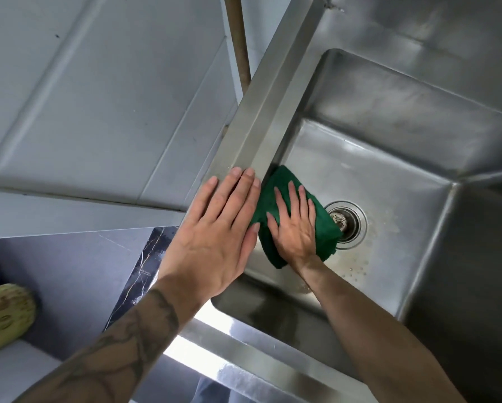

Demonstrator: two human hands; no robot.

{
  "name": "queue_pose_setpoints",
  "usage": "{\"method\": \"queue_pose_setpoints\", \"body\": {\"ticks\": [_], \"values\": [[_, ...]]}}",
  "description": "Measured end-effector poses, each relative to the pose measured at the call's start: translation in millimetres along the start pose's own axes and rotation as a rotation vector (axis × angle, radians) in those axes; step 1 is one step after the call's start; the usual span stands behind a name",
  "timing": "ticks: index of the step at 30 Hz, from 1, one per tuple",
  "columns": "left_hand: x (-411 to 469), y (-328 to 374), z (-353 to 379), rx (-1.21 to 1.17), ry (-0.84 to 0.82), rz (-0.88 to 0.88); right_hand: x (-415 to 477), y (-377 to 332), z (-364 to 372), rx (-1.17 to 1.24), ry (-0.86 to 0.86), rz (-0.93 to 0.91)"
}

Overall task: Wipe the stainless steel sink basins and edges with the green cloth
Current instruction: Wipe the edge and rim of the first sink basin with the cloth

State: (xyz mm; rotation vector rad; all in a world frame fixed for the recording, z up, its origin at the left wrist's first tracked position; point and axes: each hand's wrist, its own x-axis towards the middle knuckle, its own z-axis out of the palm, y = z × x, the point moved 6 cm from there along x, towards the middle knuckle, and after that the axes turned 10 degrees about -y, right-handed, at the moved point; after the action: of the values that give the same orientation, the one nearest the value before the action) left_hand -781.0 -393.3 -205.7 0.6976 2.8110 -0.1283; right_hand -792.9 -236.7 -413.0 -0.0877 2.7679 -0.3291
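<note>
Green cloth (327, 226) is what I am tracking in the head view. It lies folded on the floor of the sink basin (389, 184), against the basin's left wall, and one corner overlaps the edge of the drain (346, 223).

My right hand (295, 231) lies flat on top of the cloth. Its fingers (293, 199) are straight and spread, so they press the cloth down without gripping it.

My left hand (215, 228) rests palm-down on the sink's left rim (261, 112). Its fingers are released and straight, close together, with the tips on the raised steel edge, and the thumb hangs over the basin just beside the cloth. The two hands are near each other but not touching.

Small droplets and a dull stain sit on the basin floor below the drain. A brown pipe (238, 39) runs up behind the rim. A yellowish-green rounded object (5, 315) sits at the lower left.
</note>
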Motion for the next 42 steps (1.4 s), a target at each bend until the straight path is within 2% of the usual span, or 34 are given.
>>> {"method": "queue_pose_setpoints", "body": {"ticks": [2,5,7,10,15,21,24,32,38,42], "values": [[-1,0,0,-0.004,-0.011,-0.005,-10,-2,7,-0.028,-0.037,-0.069],[-2,0,1,-0.002,-0.027,-0.006,-52,6,21,-0.115,-0.142,-0.319],[-1,0,0,-0.003,-0.026,-0.005,-74,18,30,-0.156,-0.205,-0.417],[-1,1,0,-0.003,-0.030,-0.007,-74,19,30,-0.133,-0.198,-0.383],[0,1,0,0.018,-0.008,0.003,-43,-18,21,-0.092,-0.145,-0.275],[-2,2,-2,0.010,-0.013,0.005,-93,34,31,-0.269,-0.266,-0.635],[-1,2,-4,0.012,-0.014,0.012,-103,46,33,-0.272,-0.294,-0.609],[0,2,-2,0.022,-0.013,0.020,-69,-15,30,-0.279,-0.228,-0.624],[0,1,-1,0.031,-0.008,0.010,-110,45,30,-0.285,-0.259,-0.679],[0,2,0,0.034,-0.015,0.001,-101,33,32,-0.271,-0.245,-0.623]]}}
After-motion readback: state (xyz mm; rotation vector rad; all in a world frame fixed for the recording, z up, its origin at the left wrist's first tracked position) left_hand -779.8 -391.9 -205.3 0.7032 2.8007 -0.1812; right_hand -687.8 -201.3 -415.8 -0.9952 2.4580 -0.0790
